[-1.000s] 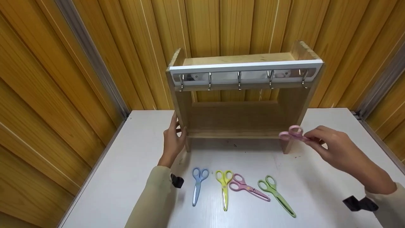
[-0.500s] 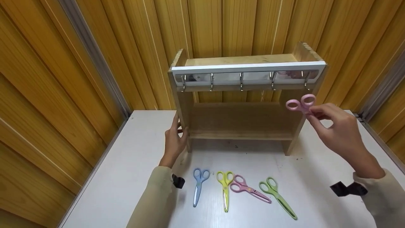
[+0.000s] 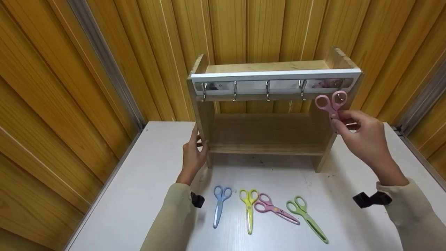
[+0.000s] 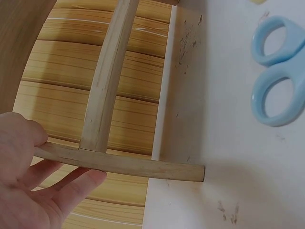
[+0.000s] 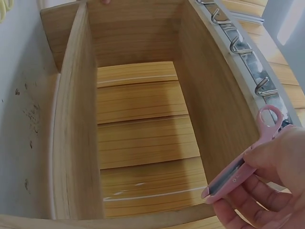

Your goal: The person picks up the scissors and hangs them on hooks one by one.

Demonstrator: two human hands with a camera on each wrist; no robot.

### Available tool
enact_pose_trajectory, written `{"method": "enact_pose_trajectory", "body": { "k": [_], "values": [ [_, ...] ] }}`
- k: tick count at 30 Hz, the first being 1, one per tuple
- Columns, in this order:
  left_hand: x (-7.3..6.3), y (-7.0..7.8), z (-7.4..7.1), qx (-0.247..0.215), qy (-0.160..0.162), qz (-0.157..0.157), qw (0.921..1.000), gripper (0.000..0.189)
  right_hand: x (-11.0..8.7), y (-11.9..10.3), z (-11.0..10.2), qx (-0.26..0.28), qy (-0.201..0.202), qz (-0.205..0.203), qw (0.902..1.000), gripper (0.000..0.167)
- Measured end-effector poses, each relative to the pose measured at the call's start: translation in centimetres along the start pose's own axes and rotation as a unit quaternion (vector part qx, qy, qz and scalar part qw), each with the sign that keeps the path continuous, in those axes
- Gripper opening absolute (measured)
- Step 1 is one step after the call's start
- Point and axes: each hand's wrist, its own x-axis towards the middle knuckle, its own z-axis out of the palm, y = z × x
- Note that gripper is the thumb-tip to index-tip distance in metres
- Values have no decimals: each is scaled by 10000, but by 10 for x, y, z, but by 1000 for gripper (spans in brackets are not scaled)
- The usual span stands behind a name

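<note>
My left hand grips the left side panel of a wooden shelf, thumb and fingers on opposite faces of the board. Pink scissors are pinched by their closed blades in my right hand. Their finger loops point up, and the right loop overlaps the rightmost hook in the head view. Along the shelf's top front runs a white-edged rail with several metal hooks. In the right wrist view, one loop is right by the rail, below a hook.
Blue scissors, yellow scissors, another pink pair and green scissors lie on the white table before the shelf. The yellow and pink handles lie side by side. Wood-plank walls enclose the back and sides.
My right hand has lifted the pink scissors from beside the shelf's lower right up to the rightmost hook, turning the loops upward. My left hand keeps its grip on the panel.
</note>
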Motion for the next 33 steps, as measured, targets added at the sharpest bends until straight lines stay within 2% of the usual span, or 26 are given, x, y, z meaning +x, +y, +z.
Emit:
{"method": "enact_pose_trajectory", "body": {
  "k": [7,15,24,33],
  "values": [
    [-1,2,0,45,-28,-131,9999,80,0,4,3,7,-161,218,9996,23],
    [-1,2,0,-20,-44,-160,9999,80,-3,5,5,16,-201,284,9994,23],
    [-2,2,-1,102,18,31,9999,77,-6,8,9,-21,-101,306,9995,24],
    [-1,1,0,-1,11,1,10000,78,-15,13,11,14,-57,359,9993,25]
  ]
}}
